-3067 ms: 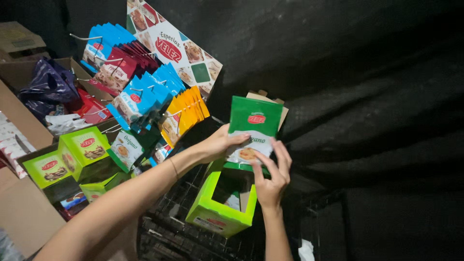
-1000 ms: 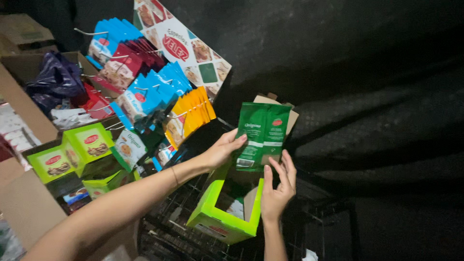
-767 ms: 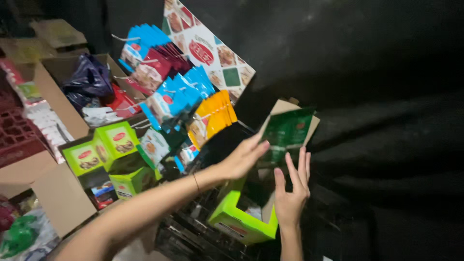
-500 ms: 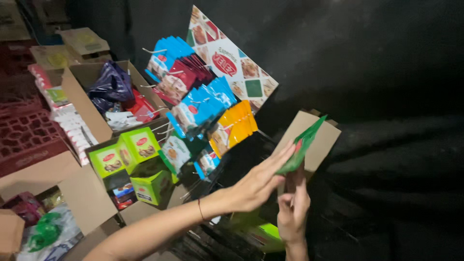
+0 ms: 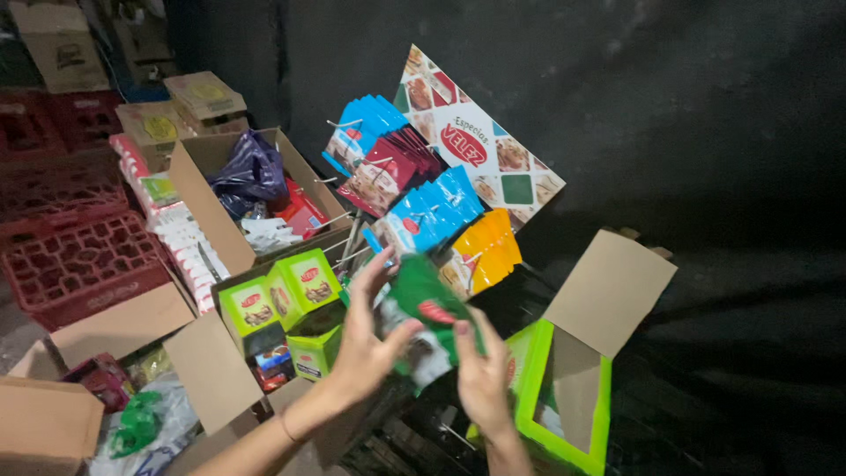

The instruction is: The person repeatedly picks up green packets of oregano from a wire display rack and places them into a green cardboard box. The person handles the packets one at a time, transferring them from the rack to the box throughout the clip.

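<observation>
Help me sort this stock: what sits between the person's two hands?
In the head view, a green packet sits between the left hand and the right hand, both touching it.

My arms are bare to the edge of view, with no sleeves showing. My left hand point(image 5: 366, 344) wears no glove; a thin bracelet point(image 5: 288, 429) circles its wrist. My right hand point(image 5: 483, 375) is bare too, with dark polish on at least one nail. I can make out no rings and no watch.
</observation>
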